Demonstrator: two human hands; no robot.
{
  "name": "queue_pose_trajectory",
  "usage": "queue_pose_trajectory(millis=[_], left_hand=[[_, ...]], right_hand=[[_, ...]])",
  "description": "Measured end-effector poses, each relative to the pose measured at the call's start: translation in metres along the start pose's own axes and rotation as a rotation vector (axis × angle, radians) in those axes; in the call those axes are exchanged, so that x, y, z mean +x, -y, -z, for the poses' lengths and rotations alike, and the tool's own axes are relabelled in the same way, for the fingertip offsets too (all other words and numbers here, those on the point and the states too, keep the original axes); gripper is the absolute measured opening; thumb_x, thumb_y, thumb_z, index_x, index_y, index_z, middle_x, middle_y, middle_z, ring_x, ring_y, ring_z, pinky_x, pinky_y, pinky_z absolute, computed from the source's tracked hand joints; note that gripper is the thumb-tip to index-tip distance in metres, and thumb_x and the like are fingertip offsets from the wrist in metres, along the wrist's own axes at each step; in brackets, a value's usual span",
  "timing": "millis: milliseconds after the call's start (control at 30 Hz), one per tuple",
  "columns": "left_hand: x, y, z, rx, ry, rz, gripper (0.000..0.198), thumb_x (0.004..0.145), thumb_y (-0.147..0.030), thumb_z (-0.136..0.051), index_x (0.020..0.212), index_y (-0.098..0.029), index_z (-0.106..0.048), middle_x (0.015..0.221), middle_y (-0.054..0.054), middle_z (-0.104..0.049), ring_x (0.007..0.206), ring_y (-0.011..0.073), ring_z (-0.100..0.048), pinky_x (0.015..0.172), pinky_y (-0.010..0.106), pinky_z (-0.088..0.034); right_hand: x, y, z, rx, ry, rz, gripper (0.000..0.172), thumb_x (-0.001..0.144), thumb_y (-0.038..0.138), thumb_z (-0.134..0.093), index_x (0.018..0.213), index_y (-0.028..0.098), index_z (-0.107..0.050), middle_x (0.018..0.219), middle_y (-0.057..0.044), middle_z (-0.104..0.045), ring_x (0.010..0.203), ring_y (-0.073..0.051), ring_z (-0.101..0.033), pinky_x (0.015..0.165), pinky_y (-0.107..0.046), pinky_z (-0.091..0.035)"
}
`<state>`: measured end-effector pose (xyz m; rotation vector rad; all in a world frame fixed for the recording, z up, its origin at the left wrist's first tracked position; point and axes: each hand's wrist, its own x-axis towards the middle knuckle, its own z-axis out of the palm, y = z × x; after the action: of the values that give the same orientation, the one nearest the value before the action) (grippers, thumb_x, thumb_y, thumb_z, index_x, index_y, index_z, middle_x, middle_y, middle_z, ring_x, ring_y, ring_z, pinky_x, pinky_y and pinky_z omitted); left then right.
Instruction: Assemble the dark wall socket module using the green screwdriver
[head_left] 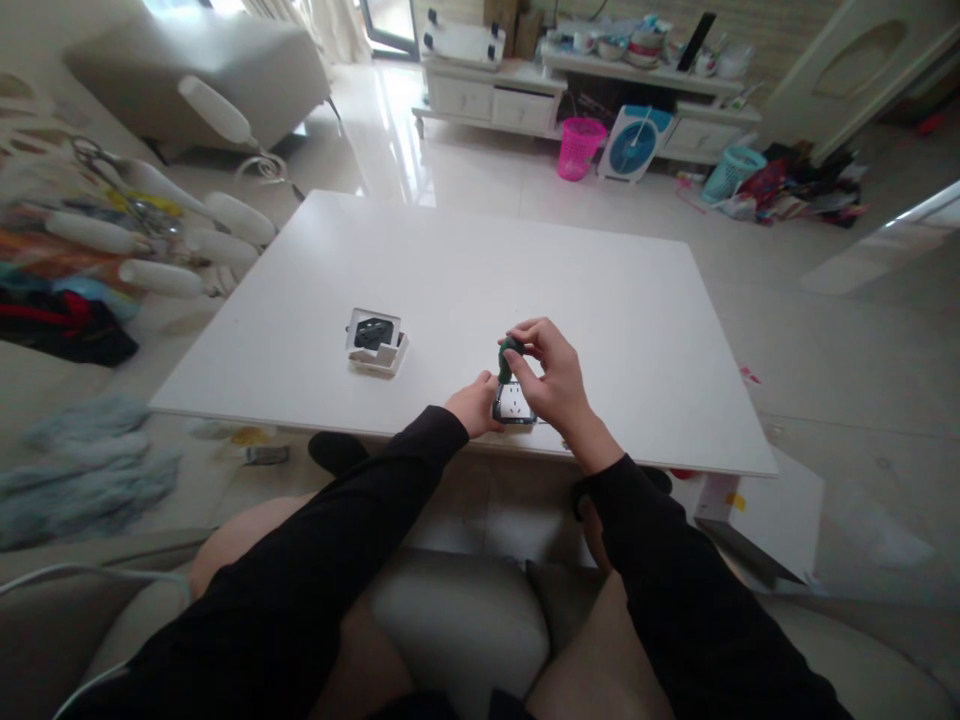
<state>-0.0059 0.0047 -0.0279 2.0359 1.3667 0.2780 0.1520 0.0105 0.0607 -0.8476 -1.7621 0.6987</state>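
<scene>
Near the front edge of the white table lies a wall socket with a white face, slots and a dark frame. My left hand is closed on its left side and steadies it against the table. Above the socket, my right hand grips a screwdriver by its green and black handle. The tool points downward at the socket's upper left corner; its tip is too small to make out. To the left sits a small stack of white frames or boxes with a black piece inside.
A lamp with several white shades stands beyond the table's left edge. Across the floor are a pink basket, a blue and white fan and a cluttered cabinet. A grey sofa seat is beneath me.
</scene>
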Motion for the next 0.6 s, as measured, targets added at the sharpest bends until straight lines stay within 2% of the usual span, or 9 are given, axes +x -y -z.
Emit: queue_pose_trajectory(millis=[167,233,367,433,600], left_hand=[[-0.0006,-0.0025,0.0017,0.059,0.030,0.039,0.090,0.065,-0.031,-0.093,0.143,-0.022,-0.048,0.132,0.011,-0.056,0.097,0.0262,-0.069,0.089,0.041,-0.057],[-0.0009,-0.0034,0.0026,0.053,0.035,0.033,0.092,0.066,-0.030,-0.093,0.144,-0.022,-0.045,0.135,0.011,-0.055,0.097,0.0254,-0.069,0.089,0.040,-0.057],[-0.0012,-0.0046,0.0043,0.042,0.043,0.026,0.090,0.067,-0.027,-0.092,0.144,-0.024,-0.046,0.137,0.012,-0.053,0.096,0.0244,-0.070,0.088,0.039,-0.057],[-0.0012,-0.0047,0.0048,0.034,0.042,0.023,0.090,0.066,-0.029,-0.093,0.143,-0.024,-0.047,0.138,0.012,-0.053,0.098,0.0252,-0.070,0.090,0.040,-0.057],[-0.0020,-0.0046,0.0036,0.003,0.034,0.001,0.098,0.062,-0.035,-0.096,0.145,-0.025,-0.045,0.138,0.012,-0.054,0.110,0.0296,-0.069,0.097,0.043,-0.056]], right_hand=[[0.0032,-0.0020,-0.0012,-0.127,-0.123,0.013,0.027,0.085,0.024,-0.076,0.085,0.025,-0.049,0.091,0.001,-0.052,0.086,-0.016,-0.055,0.073,-0.033,-0.056],[0.0034,-0.0019,-0.0013,-0.120,-0.118,-0.002,0.027,0.085,0.025,-0.075,0.086,0.026,-0.048,0.094,0.001,-0.054,0.088,-0.016,-0.057,0.075,-0.034,-0.058],[0.0018,0.0000,-0.0001,-0.029,-0.026,-0.005,0.017,0.090,0.023,-0.064,0.091,0.026,-0.047,0.106,-0.002,-0.059,0.099,-0.017,-0.064,0.085,-0.038,-0.060],[0.0020,-0.0001,0.0002,-0.040,-0.021,0.003,0.018,0.090,0.022,-0.064,0.090,0.026,-0.046,0.103,-0.002,-0.058,0.094,-0.017,-0.062,0.084,-0.038,-0.059],[0.0051,-0.0023,-0.0028,-0.202,-0.126,0.040,0.035,0.085,0.024,-0.075,0.081,0.026,-0.041,0.086,0.001,-0.051,0.083,-0.017,-0.051,0.077,-0.038,-0.053]])
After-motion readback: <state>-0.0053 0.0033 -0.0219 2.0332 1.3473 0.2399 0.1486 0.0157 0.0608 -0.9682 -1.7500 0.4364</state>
